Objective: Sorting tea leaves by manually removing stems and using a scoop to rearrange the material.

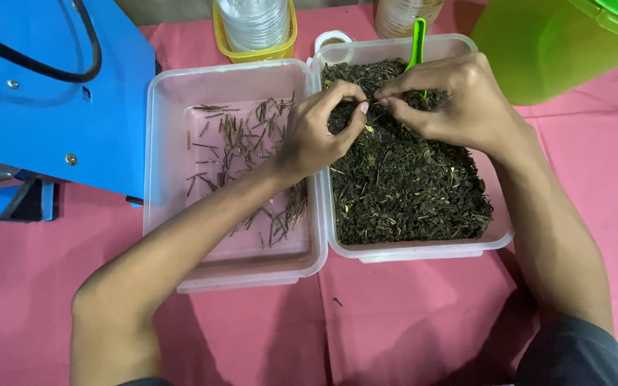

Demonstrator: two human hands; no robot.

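Note:
Two clear plastic tubs stand side by side on a pink cloth. The right tub [498,236] is full of dark dried leaves [402,186]. The left tub [162,143] holds several thin brown stems [234,139] scattered on its bottom. My left hand [320,129] and my right hand [448,96] meet over the back of the right tub. Their fingertips pinch together on a small stem between them. A green scoop handle [418,39] sticks up from the leaves behind my right hand.
A blue machine [44,93] with a black cable fills the left. A yellow tub holding stacked clear cups [255,28] and a jar [398,14] stand at the back. A large green container [552,43] sits at the top right.

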